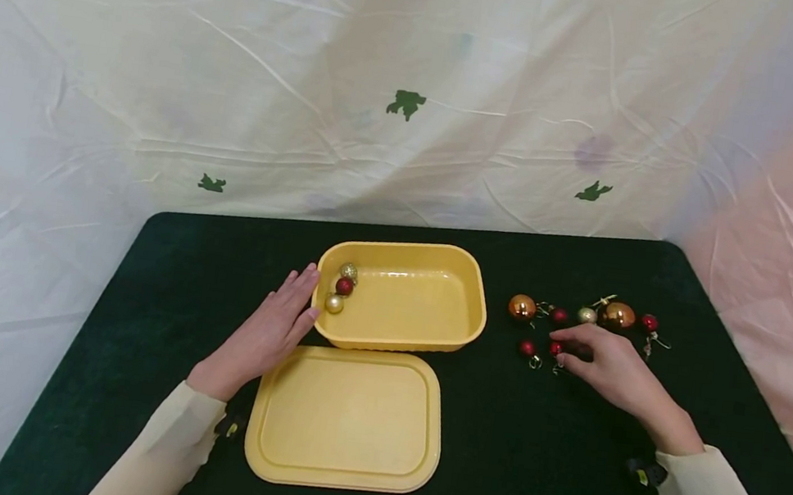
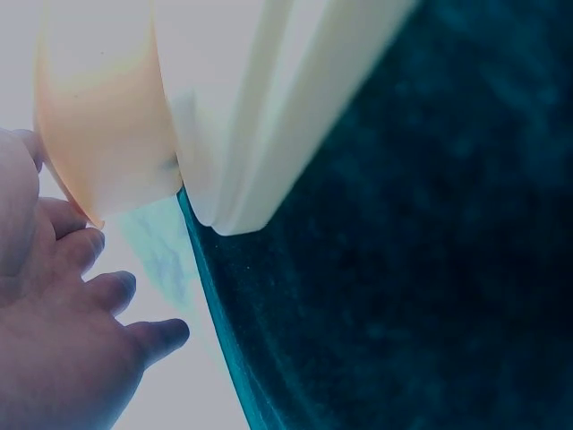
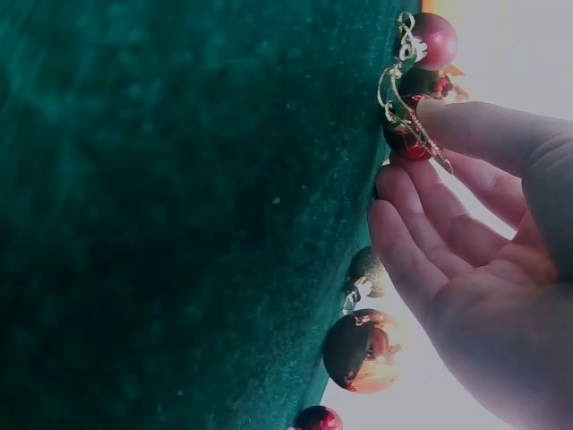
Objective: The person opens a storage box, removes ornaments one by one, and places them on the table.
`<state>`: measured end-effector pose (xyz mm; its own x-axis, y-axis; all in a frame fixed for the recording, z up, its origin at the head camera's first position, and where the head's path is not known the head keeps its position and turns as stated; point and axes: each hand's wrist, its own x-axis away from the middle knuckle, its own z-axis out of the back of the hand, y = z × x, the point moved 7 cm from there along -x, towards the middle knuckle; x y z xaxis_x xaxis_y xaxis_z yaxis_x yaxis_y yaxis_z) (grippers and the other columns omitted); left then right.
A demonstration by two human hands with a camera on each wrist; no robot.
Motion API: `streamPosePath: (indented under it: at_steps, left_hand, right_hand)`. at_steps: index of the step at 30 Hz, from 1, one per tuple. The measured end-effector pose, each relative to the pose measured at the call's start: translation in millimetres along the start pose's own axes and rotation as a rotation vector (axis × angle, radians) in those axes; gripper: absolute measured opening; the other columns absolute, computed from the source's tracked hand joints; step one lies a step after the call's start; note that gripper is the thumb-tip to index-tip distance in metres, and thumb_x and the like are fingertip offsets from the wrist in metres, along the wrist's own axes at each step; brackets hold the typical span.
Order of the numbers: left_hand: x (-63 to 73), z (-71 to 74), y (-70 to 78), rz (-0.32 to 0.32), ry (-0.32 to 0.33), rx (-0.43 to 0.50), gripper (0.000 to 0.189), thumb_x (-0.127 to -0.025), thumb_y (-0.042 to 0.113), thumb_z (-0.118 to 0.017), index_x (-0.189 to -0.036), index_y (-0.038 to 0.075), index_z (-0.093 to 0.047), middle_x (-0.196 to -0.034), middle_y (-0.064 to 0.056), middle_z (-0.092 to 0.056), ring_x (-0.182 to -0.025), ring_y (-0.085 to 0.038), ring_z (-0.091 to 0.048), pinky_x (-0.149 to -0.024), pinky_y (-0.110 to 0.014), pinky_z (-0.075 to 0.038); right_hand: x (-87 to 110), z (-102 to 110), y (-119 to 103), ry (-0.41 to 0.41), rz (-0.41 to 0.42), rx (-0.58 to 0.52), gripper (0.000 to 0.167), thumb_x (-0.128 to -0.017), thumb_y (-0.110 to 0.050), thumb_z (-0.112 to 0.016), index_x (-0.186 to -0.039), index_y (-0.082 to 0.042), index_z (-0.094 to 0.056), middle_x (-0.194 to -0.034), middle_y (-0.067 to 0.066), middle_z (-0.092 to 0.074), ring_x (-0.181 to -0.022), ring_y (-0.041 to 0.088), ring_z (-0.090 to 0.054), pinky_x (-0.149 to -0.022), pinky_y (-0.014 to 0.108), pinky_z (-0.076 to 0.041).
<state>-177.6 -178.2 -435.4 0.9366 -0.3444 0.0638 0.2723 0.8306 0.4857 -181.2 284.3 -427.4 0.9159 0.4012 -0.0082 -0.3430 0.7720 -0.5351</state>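
Note:
My left hand (image 1: 268, 327) lies with straight fingers against the left end of a yellow plastic box (image 1: 426, 309). Inside the box, at that end, sit a glittery gold bauble (image 1: 348, 272), a red bauble (image 1: 344, 286) and a shiny gold bauble (image 1: 333, 303). On the right, the thumb and fingertips of my right hand (image 1: 608, 364) pinch a small shiny red bauble (image 3: 407, 143) with a gold cord, low over the dark green cloth. A matte red bauble (image 1: 527, 348) lies just left of these fingertips, and a gold bauble (image 1: 587, 315) is just beyond the hand.
The box's yellow lid (image 1: 345, 423) lies flat in front of it. Two large copper-coloured baubles, one at the left (image 1: 522, 307) and one farther right (image 1: 618, 314), lie in the back row with small red ones. A patterned white curtain (image 1: 273, 100) hangs behind the table.

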Motion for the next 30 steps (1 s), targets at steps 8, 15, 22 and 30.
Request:
streamPosePath:
  at_steps: [8, 15, 22, 30]
  left_hand:
    - [-0.2, -1.3, 0.5, 0.003, -0.002, 0.006, 0.068, -0.113, 0.040, -0.041, -0.168, 0.016, -0.010, -0.174, 0.000, -0.005, -0.160, -0.033, -0.005, -0.123, -0.064, -0.014]
    - [-0.2, -1.6, -0.2, -0.001, -0.001, 0.006, 0.068, -0.113, 0.040, -0.041, -0.168, 0.017, -0.009, -0.174, 0.000, -0.004, -0.160, -0.033, -0.005, -0.123, -0.065, -0.014]
    - [-0.1, -1.3, -0.5, 0.006, -0.002, 0.009, 0.068, -0.113, 0.040, -0.041, -0.168, 0.017, -0.009, -0.174, 0.001, -0.004, -0.160, -0.032, -0.004, -0.123, -0.064, -0.014]
    - [0.2, -1.4, -1.3, 0.007, -0.004, 0.013, 0.068, -0.113, 0.040, -0.041, -0.168, 0.017, -0.008, -0.174, 0.001, -0.004, -0.160, -0.031, -0.003, -0.123, -0.064, -0.014]
  right_hand:
    - [0.5, -1.8, 3.7, -0.020, -0.022, -0.012, 0.034, -0.095, -0.010, -0.074, -0.128, -0.007, -0.069, -0.120, 0.011, -0.070, -0.102, 0.026, -0.069, -0.081, 0.036, -0.056]
    - [4.3, 3.0, 2.2, -0.035, -0.047, -0.035, 0.039, -0.098, -0.017, -0.073, -0.135, -0.007, -0.065, -0.126, 0.015, -0.068, -0.109, 0.031, -0.068, -0.086, 0.051, -0.056]
    - [13.2, 27.3, -3.7, 0.055, -0.074, -0.032, 0.036, -0.104, -0.022, -0.065, -0.136, -0.007, -0.065, -0.128, 0.018, -0.066, -0.108, 0.035, -0.068, -0.086, 0.055, -0.056]
    - [17.1, 49.0, -24.5, 0.183, -0.022, 0.013, 0.030, -0.104, -0.023, -0.065, -0.132, -0.015, -0.069, -0.126, 0.006, -0.069, -0.104, 0.005, -0.061, -0.084, 0.012, -0.047]
